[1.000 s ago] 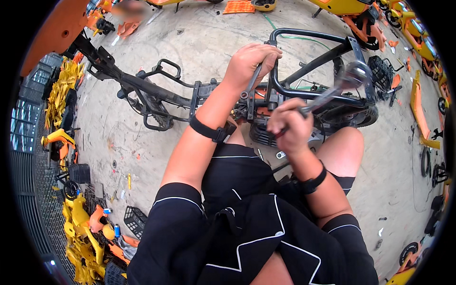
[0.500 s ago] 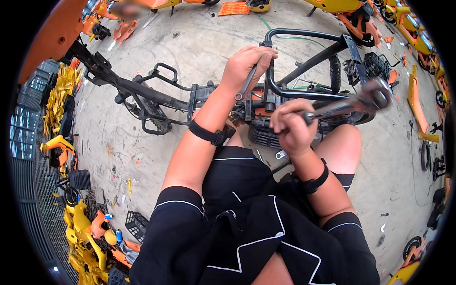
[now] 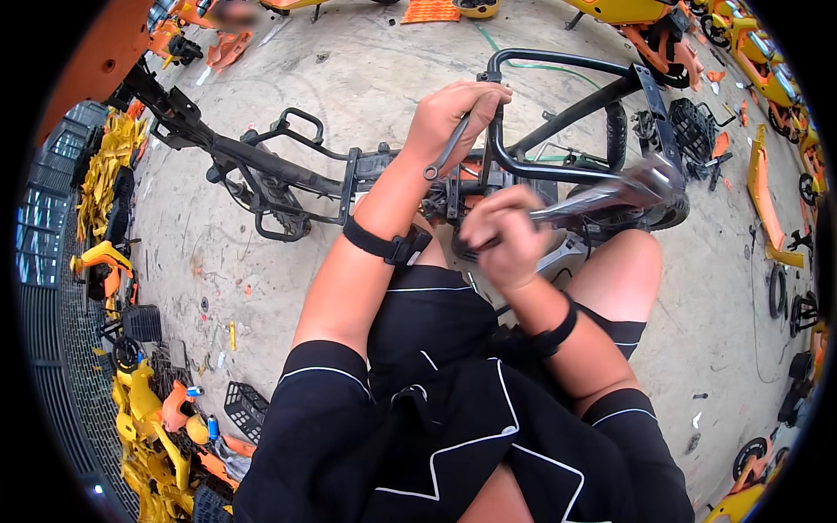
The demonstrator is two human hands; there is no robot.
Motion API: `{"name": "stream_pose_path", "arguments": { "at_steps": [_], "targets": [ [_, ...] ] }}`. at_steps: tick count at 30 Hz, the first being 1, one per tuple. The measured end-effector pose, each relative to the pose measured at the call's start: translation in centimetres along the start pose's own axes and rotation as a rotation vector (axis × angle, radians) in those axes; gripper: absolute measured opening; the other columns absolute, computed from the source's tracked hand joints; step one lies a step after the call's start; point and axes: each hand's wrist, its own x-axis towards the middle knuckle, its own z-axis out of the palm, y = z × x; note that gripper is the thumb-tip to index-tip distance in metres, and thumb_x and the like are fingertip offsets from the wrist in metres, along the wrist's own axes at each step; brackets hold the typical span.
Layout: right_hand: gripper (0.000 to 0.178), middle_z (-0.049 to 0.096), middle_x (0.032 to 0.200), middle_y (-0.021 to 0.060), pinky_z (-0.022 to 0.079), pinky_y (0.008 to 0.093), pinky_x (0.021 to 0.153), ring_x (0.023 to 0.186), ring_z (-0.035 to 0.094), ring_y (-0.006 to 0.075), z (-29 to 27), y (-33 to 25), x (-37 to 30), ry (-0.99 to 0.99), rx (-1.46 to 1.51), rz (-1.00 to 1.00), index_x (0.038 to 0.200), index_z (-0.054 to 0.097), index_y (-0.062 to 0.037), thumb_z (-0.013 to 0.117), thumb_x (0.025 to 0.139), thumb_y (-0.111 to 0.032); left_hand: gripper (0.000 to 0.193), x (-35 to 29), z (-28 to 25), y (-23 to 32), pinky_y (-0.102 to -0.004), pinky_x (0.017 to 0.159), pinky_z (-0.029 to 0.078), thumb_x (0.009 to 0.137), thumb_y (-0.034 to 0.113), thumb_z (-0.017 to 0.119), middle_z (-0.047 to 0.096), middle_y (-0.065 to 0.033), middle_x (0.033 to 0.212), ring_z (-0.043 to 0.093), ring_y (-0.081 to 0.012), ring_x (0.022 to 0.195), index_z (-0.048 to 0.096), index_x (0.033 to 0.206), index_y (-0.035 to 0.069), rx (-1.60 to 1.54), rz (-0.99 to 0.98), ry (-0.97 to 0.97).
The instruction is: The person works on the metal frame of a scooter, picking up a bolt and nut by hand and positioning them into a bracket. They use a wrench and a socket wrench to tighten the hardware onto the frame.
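Observation:
My left hand is closed round a slim ring-ended wrench, whose ring points down toward my forearm. The fingertips press against the upright corner of a black tubular frame, part of a stripped scooter chassis lying across in front of me. My right hand, blurred by motion, is closed on the handle of a large metal wrench. That wrench's head extends to the right, over the chassis and its rear wheel, also smeared. Whatever the left fingertips touch at the frame is hidden.
Yellow and orange body panels are heaped along the left wall. A black crate lies beside them. Partly stripped scooters stand at the back and right. A green hose runs over the concrete floor behind the frame.
My right hand has swung left and slightly down, carrying the large wrench with it. My left hand stays at the frame corner; its slim wrench has tilted slightly.

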Motion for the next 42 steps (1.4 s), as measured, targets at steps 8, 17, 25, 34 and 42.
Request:
{"name": "stream_pose_path", "arguments": {
  "at_steps": [8,17,25,34,42],
  "targets": [
    [0.008,0.057,0.059,0.0059,0.041,0.0242,0.046,0.048,0.053,0.0109,-0.6,-4.8,1.1,-0.26,-0.08,0.343,0.084,0.063,0.0028,0.056,0.081,0.0,0.022,-0.3,-0.4,0.4,-0.032,0.087,0.054,0.099,0.019,0.061,0.074,-0.0108,0.104,0.069,-0.0219,0.098,0.073,0.102,0.002,-0.062,-0.083,0.004],
    [0.011,0.054,0.059,0.0069,0.043,0.0272,0.048,0.047,0.05,0.0129,-4.3,-5.5,2.4,-0.115,-0.003,0.187,0.086,0.061,0.006,0.054,0.081,-0.001,0.026,-2.4,-0.9,0.8,-0.0325,0.102,0.047,0.093,0.012,0.069,0.07,-0.011,0.117,0.064,-0.0191,0.113,0.067,0.115,-0.002,-0.123,-0.24,0.104],
    [0.007,0.056,0.063,0.0044,0.041,0.0242,0.049,0.052,0.052,0.0093,-4.0,-3.3,1.6,-0.191,-0.294,0.21,0.087,0.061,0.0043,0.056,0.082,0.005,0.03,-4.6,-0.4,0.4,-0.0352,0.096,0.049,0.088,0.015,0.075,0.068,-0.0128,0.118,0.063,-0.0235,0.111,0.066,0.114,0.002,-0.164,-0.105,0.302],
    [0.01,0.059,0.071,-0.0003,0.041,0.0241,0.056,0.061,0.052,0.0055,-3.3,-1.9,0.3,-0.188,-0.398,0.298,0.087,0.066,-0.0002,0.06,0.079,0.0,0.037,-4.2,-0.8,0.2,-0.0357,0.092,0.053,0.084,0.022,0.076,0.067,-0.0131,0.123,0.066,-0.0288,0.111,0.067,0.114,0.003,-0.023,0.057,0.187],
    [0.011,0.057,0.066,0.0053,0.043,0.0246,0.05,0.054,0.054,0.0096,-2.9,-1.9,0.7,-0.177,-0.352,0.086,0.089,0.061,0.0044,0.052,0.082,0.008,0.035,-4.2,-1.1,0.4,-0.0362,0.091,0.053,0.08,0.004,0.075,0.069,-0.0128,0.12,0.066,-0.0299,0.11,0.067,0.114,0.004,-0.006,0.041,0.159]
  ]
}}
